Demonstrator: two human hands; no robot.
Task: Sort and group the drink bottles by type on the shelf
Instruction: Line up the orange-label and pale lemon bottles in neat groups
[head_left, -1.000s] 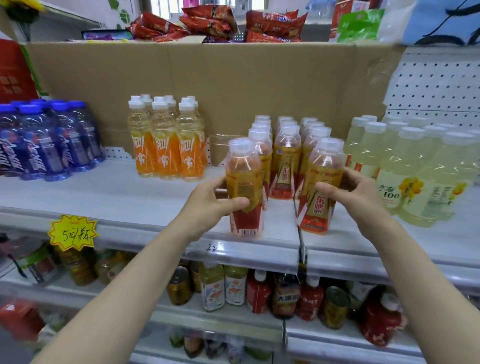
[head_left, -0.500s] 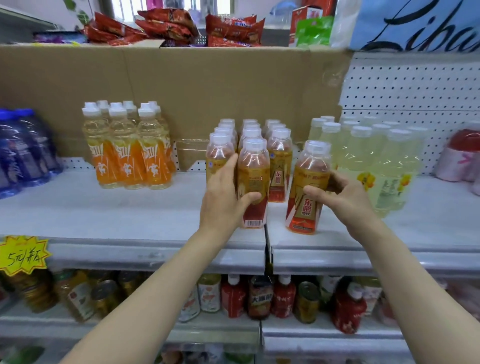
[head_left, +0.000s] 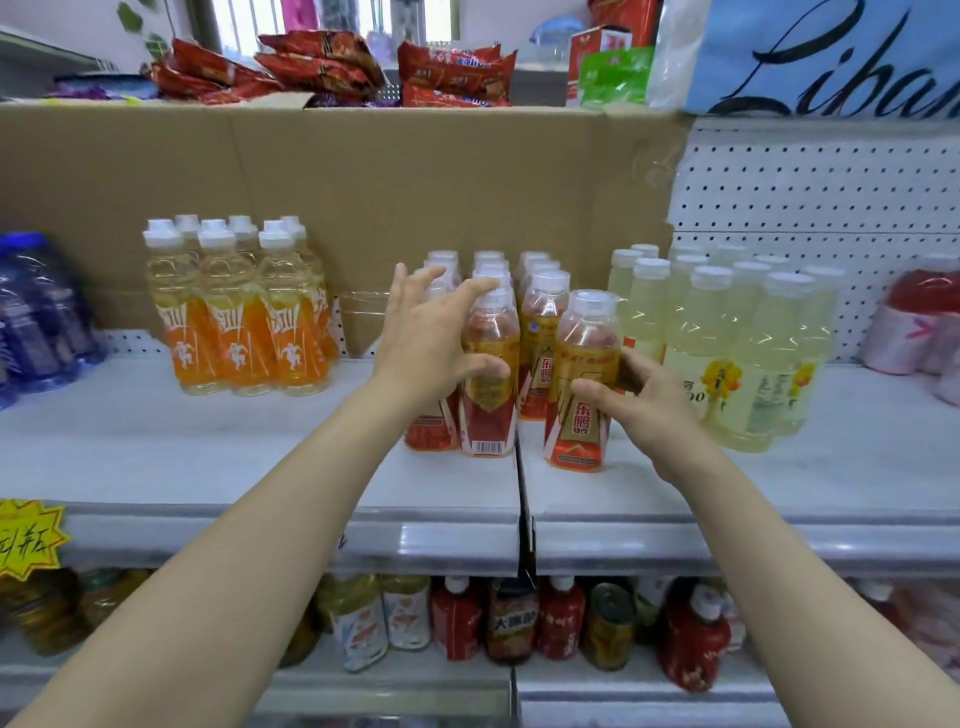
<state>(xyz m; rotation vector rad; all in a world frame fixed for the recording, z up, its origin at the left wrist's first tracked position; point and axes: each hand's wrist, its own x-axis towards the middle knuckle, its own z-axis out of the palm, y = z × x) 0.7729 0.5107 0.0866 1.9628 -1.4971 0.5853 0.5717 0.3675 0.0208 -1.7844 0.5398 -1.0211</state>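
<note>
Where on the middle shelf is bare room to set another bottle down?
Bare shelf lies in front of the orange-label bottles, and between them and the red-label bottles. Around the pale yellow bottles it is crowded.

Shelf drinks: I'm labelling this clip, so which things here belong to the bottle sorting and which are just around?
In the job:
- red-and-gold bottles
- front red-and-gold bottle by the right hand
- left hand, open
- orange bottles
- pale yellow bottles
- blue bottles
- shelf

Just around:
- cardboard box
- snack packets
- lower-shelf cans and bottles
- yellow price tag
</note>
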